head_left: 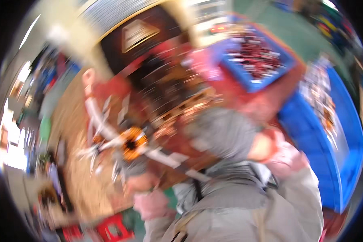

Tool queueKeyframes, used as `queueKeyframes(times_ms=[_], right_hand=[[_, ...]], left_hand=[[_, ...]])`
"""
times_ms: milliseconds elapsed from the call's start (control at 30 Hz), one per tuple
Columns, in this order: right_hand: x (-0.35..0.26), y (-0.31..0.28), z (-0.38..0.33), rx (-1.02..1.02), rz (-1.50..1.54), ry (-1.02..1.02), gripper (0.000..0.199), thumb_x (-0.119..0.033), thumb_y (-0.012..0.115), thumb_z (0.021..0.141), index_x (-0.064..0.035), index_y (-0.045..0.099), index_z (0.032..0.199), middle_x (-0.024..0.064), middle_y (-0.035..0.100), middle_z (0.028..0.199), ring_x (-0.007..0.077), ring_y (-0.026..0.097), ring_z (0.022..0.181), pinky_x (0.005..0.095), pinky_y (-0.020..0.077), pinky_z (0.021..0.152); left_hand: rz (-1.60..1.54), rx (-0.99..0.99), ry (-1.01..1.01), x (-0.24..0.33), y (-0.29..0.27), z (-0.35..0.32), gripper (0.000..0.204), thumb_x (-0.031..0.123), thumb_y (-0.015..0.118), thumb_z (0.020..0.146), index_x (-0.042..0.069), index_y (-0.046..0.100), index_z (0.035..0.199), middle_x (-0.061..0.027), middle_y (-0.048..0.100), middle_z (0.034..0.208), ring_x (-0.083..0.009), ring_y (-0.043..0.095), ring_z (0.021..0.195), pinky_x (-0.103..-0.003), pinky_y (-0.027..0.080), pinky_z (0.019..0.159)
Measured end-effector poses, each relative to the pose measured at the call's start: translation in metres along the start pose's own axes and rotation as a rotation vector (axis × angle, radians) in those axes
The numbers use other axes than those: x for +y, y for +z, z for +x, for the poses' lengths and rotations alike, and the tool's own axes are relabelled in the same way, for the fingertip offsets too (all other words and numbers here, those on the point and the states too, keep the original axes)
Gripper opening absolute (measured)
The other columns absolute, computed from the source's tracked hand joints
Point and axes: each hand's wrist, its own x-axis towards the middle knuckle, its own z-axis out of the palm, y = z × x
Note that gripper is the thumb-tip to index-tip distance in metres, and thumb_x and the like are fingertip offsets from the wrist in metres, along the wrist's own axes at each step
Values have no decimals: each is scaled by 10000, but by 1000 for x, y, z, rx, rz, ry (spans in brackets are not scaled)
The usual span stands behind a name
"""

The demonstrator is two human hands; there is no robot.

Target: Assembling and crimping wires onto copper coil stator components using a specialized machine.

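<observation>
Motion blur smears most of the scene. My left hand (135, 168), in a grey glove, is closed on a round copper-wound coil part (133, 142) with an orange ring and dark centre. Pale strips or leads stick out on either side of it. My right hand (224, 131), also grey-gloved, hangs in front of me to the right, past the near side of a dark red fixture area; its fingers are too blurred to read. Loose wires and thin metal pieces (97, 151) lie left of the coil part on the wooden bench (80, 185).
A blue tray (254, 86) of small dark red and silvery parts stands at the far right. Nearer on the right, a large blue bin (310, 139) holds metallic pieces. A dark machine (161, 80) rises ahead. Red stools (113, 228) stand below the bench.
</observation>
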Motion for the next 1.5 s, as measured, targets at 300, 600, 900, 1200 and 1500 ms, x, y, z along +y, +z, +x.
queueKeyframes(times_ms=[300,600,900,1200,1500], right_hand=[[-31,-47,1,572,-614,-479,317,-203,448,786,-31,511,1044,118,506,1153,259,475,1086,498,292,976],[-25,-123,-133,438,-831,-88,288,-205,500,775,-70,525,1028,133,471,1241,253,511,1077,480,349,938],[27,-210,-324,117,-549,1229,243,-97,588,686,-70,592,928,134,553,1070,294,540,944,360,436,848],[173,-178,-497,341,-299,1367,265,-52,541,765,-41,548,1030,112,550,1080,244,527,986,335,408,896],[89,-118,-287,486,-300,793,242,63,534,786,-2,558,1017,96,568,1048,197,530,1000,314,396,911]], left_hand=[[225,-81,-187,-45,45,44,728,439,651,701,67,352,1250,-103,482,1086,-219,510,885,-358,458,713],[444,-466,-540,-132,119,84,718,448,634,719,81,360,1273,-90,478,1146,-204,503,998,-352,465,797],[789,-443,-509,-80,138,49,665,356,655,753,26,367,1253,-92,459,1188,-173,506,1019,-294,437,842],[1931,-66,-282,1,5,-32,447,333,628,746,45,520,1071,-145,520,1070,-267,529,974,-372,440,810],[2414,855,-485,94,-66,-100,499,392,675,665,49,576,1013,-224,487,1116,-357,513,985,-398,437,828]])
